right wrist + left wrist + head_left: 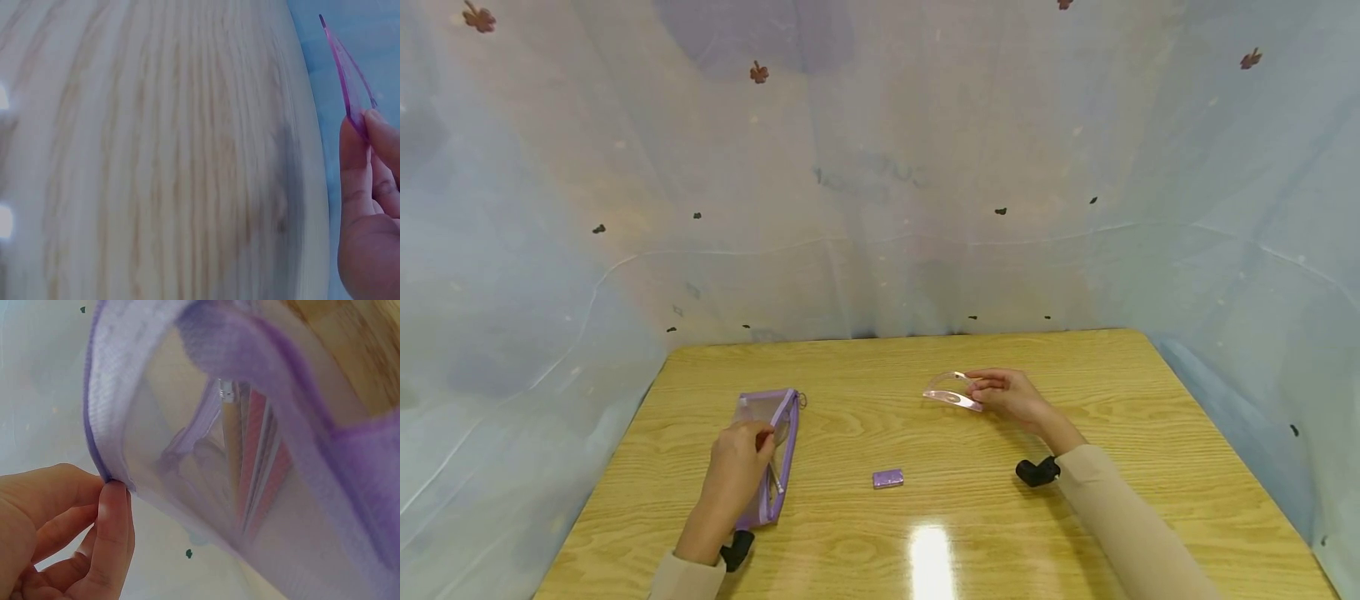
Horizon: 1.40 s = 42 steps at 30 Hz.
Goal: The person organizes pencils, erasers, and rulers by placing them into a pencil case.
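My left hand (739, 462) pinches the edge of a see-through pencil case (787, 458) with purple trim, on the left of the table. In the left wrist view the case gapes open, and inside it show a pencil (231, 444) with a metal end and pink striped strips (253, 450). Between thumb and fingers, my right hand (1011, 396) holds a clear pinkish protractor (953, 398) over the right half of the table. Its curved edge faces away in the head view. A small purple glittery block (888, 478) lies between the hands; its kind cannot be told.
The wooden table (850, 375) has a bright light reflection near its front edge. A pale patterned cloth (880, 167) hangs behind it and along both sides. A small ring (802, 400) hangs at the case's far end. Black wrist mounts (1037, 472) sit on both wrists.
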Each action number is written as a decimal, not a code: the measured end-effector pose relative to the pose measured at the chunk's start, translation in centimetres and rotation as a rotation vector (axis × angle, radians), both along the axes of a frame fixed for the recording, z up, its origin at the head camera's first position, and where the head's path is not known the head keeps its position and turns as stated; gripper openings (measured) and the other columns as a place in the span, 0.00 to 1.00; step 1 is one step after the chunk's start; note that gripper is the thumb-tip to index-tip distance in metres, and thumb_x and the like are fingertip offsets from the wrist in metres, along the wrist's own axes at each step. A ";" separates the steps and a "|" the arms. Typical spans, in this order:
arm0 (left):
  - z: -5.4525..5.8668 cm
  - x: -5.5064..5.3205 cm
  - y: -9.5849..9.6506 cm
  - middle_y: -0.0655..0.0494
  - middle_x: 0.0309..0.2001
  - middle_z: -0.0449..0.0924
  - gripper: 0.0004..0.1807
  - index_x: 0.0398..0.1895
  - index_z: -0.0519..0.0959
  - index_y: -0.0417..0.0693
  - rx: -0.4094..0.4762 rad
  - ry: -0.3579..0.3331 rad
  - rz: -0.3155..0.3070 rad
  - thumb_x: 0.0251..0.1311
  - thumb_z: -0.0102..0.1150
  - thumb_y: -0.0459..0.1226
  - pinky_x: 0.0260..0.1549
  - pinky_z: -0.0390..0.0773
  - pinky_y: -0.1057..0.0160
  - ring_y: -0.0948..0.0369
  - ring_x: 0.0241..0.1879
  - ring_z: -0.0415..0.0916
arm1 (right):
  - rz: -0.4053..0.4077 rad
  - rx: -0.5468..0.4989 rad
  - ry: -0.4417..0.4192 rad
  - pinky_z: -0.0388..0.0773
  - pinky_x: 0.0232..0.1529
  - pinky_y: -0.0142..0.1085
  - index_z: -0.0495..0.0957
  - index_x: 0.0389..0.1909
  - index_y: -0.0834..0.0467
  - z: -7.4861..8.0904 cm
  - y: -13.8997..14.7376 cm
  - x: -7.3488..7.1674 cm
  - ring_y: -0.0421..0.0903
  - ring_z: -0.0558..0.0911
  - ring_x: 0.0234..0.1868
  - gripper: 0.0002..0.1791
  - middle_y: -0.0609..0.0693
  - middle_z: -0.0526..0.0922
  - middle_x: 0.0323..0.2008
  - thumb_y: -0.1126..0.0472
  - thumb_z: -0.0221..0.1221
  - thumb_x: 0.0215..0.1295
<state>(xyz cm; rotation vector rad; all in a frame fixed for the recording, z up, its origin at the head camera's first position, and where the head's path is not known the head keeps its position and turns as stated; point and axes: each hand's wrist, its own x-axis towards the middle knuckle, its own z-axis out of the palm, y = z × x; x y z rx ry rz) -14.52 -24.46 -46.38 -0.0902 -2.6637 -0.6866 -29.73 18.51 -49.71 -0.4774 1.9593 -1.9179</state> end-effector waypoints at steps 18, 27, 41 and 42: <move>0.0 0.0 0.0 0.41 0.32 0.83 0.05 0.36 0.85 0.30 0.001 -0.001 0.004 0.58 0.67 0.26 0.24 0.80 0.60 0.54 0.29 0.80 | 0.030 -0.003 0.038 0.81 0.45 0.34 0.66 0.65 0.77 0.0 -1.4 -0.1 0.44 0.84 0.45 0.23 0.71 0.80 0.50 0.77 0.54 0.69; 0.1 0.1 0.1 0.42 0.31 0.82 0.05 0.36 0.85 0.30 -0.003 0.001 0.007 0.57 0.67 0.26 0.24 0.80 0.59 0.54 0.28 0.79 | 0.042 -0.017 0.038 0.81 0.46 0.34 0.65 0.64 0.79 0.3 -2.2 0.0 0.43 0.84 0.45 0.24 0.76 0.77 0.52 0.77 0.54 0.69; 0.2 0.1 0.1 0.41 0.32 0.83 0.05 0.36 0.85 0.30 0.003 -0.014 0.018 0.58 0.66 0.26 0.24 0.80 0.59 0.53 0.29 0.80 | 0.030 -0.020 -0.008 0.81 0.45 0.35 0.66 0.65 0.77 0.8 -3.5 0.1 0.46 0.84 0.45 0.24 0.65 0.83 0.47 0.76 0.55 0.69; 0.2 0.1 0.1 0.41 0.32 0.83 0.05 0.36 0.85 0.30 0.003 -0.013 0.018 0.58 0.66 0.26 0.24 0.80 0.59 0.53 0.29 0.80 | 0.033 -0.023 -0.009 0.81 0.45 0.35 0.66 0.65 0.77 0.8 -3.6 0.1 0.46 0.84 0.45 0.24 0.66 0.83 0.47 0.76 0.55 0.69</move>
